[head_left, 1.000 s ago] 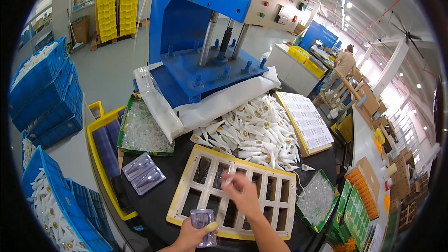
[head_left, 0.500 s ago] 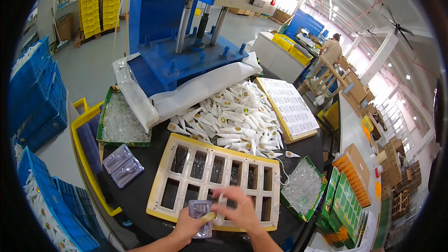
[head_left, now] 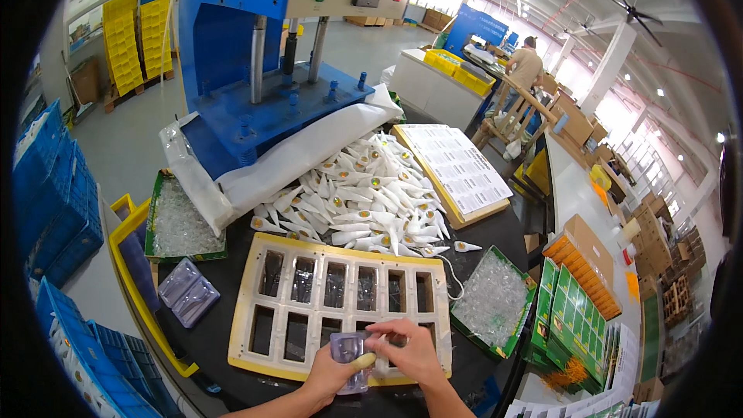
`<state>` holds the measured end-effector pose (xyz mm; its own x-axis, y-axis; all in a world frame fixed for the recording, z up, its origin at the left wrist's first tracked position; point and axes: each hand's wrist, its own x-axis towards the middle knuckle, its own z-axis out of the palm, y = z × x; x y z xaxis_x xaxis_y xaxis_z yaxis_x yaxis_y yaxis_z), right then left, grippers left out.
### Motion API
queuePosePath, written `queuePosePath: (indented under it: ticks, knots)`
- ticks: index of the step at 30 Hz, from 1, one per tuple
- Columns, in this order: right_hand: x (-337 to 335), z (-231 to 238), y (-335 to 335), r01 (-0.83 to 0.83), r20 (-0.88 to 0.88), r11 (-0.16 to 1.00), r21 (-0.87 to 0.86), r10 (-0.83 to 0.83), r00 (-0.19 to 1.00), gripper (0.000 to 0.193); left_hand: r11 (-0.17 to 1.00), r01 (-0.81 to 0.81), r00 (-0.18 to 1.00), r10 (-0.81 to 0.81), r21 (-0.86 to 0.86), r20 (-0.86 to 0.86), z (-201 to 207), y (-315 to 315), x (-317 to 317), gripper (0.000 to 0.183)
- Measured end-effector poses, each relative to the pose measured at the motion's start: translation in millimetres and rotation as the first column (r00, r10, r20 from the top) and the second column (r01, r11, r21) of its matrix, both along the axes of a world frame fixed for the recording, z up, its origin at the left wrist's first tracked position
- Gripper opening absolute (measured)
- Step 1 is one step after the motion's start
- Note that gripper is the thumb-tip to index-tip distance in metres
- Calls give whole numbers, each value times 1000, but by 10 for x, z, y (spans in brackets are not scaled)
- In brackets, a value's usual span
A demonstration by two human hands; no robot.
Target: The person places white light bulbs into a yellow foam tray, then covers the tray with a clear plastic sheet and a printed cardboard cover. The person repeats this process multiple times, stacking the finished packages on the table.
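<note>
A clear, purple-tinted plastic blister shell point(head_left: 348, 346) is gripped in my left hand point(head_left: 328, 375), whose thumb wears a yellow finger cover. Close against the shell's upper right edge is my right hand point(head_left: 415, 351), fingertips pinched together; whatever lies between them is too small to make out. Both hands are over the near edge of a yellow-rimmed white frame point(head_left: 241, 323) with two rows of rectangular openings. Beyond the frame lies a heap of white, pointed pieces point(head_left: 360, 190) with small coloured round spots. Another blister shell point(head_left: 188, 292) rests on the dark table to the left.
Behind the heap stands a blue press point(head_left: 224, 54). Green-edged boxes of small clear parts sit at left point(head_left: 182, 220) and right point(head_left: 492, 302). A stack of printed sheets point(head_left: 457, 166) leans at back right; green cards point(head_left: 569, 310) stand at right. Blue crates point(head_left: 66, 186) line the left.
My right hand has come down from above the frame to the shell's edge, its fingers closing. My left hand keeps the shell. The view has turned slightly right.
</note>
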<state>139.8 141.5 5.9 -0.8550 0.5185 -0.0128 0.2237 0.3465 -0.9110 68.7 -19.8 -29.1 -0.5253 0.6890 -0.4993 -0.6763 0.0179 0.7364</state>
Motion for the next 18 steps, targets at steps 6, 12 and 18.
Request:
queuePosePath:
  ticks: [6,12,18]
  knots:
    - [-559,-586,1122,332,-126,746,577,-321,939,19,989,140,984,-133,-47,118,-5,156,182,24]
    - [183,88,304,-55,-59,998,-43,53,997,34,991,105,994,-107,-80,-13,-73,180,174,29]
    - [-1,-250,1015,326,-94,847,419,-317,944,18,990,136,989,-139,48,57,-75,336,527,26]
